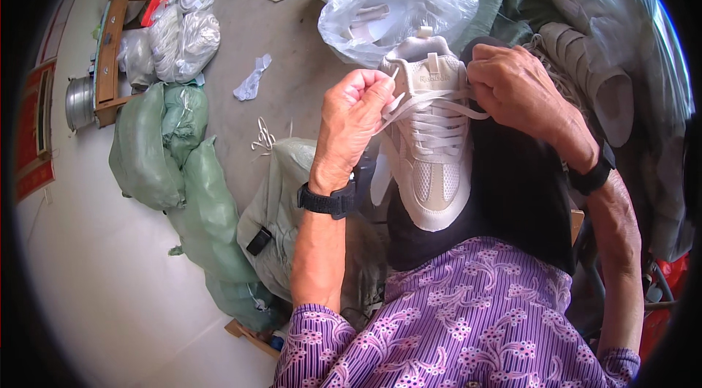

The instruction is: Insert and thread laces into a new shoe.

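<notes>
A cream-white sneaker upper (437,168) lies across my dark-clad lap, its toe pointing toward me and its collar away. White shoelace (431,104) is threaded through the eyelets in crossing rows. Beside the upper's left edge, my left hand (356,114) pinches one lace end between thumb and forefinger. My right hand (515,92) is closed at the right side of the collar, where the other stretch of lace runs to it; its fingertips are partly hidden. Both wrists carry black straps.
A clear plastic bag (398,4) with pale pieces sits beyond the upper. Stacked shoe uppers (596,77) and plastic sheeting (621,0) are at the right. Green sacks (212,205) lie left, near a wooden drawer unit (108,51). Loose laces (263,137) and a plastic scrap (252,79) are on the floor.
</notes>
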Available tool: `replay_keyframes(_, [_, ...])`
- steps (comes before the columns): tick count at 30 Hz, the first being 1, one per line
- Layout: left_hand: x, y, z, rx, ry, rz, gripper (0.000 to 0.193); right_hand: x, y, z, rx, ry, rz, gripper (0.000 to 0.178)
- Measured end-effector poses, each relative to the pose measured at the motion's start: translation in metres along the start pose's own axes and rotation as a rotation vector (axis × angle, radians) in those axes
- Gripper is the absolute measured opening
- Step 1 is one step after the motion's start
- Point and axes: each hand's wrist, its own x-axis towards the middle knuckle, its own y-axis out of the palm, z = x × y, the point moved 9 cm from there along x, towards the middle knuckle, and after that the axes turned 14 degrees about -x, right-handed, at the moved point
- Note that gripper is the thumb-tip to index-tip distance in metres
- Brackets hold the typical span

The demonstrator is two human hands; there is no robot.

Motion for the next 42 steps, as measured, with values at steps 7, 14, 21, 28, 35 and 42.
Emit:
replay_keyframes(7, [-0.003,-0.001,0.005,0.055,0.0,0.014,0.017,0.002,0.011,-0.007,0.127,0.048,0.103,0.013])
replay_keyframes(14, [-0.003,-0.003,0.005,0.009,0.0,-0.043,0.015,0.001,0.009,-0.007,0.192,-0.003,0.064,0.011])
replay_keyframes(21, [-0.003,0.0,-0.003,0.103,0.037,-0.02,0.013,0.004,0.007,-0.004,0.141,0.038,-0.021,0.012])
replay_keyframes(28, [0.005,0.005,-0.021,0.415,0.086,-0.045,0.016,-0.001,0.011,-0.01,0.231,0.047,-0.017,0.013])
replay_keyframes(35, [0.017,0.034,-0.041,0.771,0.259,-0.012,0.019,0.001,0.009,-0.006,0.166,0.004,0.022,0.012])
replay_keyframes(42, [-0.006,0.022,-0.034,0.669,0.404,-0.124,0.016,0.011,-0.012,-0.008,0.117,0.063,-0.054,0.006])
